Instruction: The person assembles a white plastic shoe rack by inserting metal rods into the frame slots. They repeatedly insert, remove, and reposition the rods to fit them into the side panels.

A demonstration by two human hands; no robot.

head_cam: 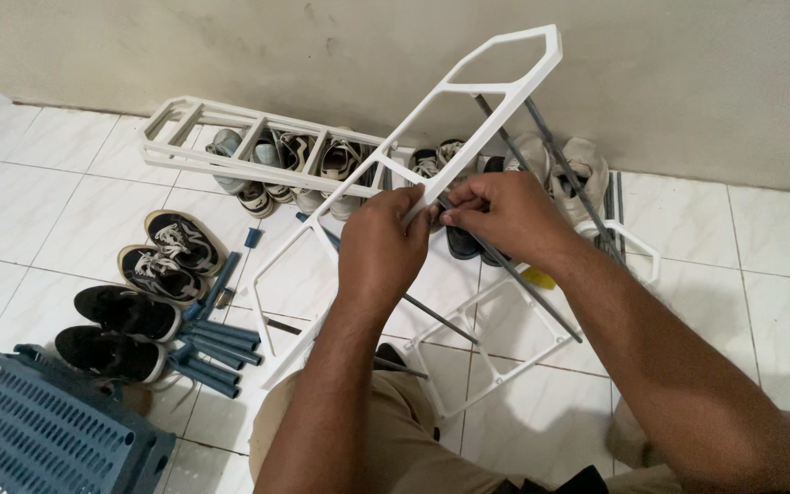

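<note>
My left hand (383, 249) grips the rail of a white plastic rack side frame (496, 90) that slants from the lower left up to the upper right. My right hand (503, 215) pinches the end of a thin grey metal rod (505, 266) right against that rail, fingertips touching those of the left hand. More grey rods (555, 151) run through the frame's upper part. A second white frame piece (496, 370) lies on the floor tiles under my arms.
Another white frame (196, 157) lies by the wall over a row of shoes (272, 160). Black sneakers (153, 265) and blue tubes (217, 343) lie at left. A blue slatted plastic shelf panel (43, 434) sits at bottom left.
</note>
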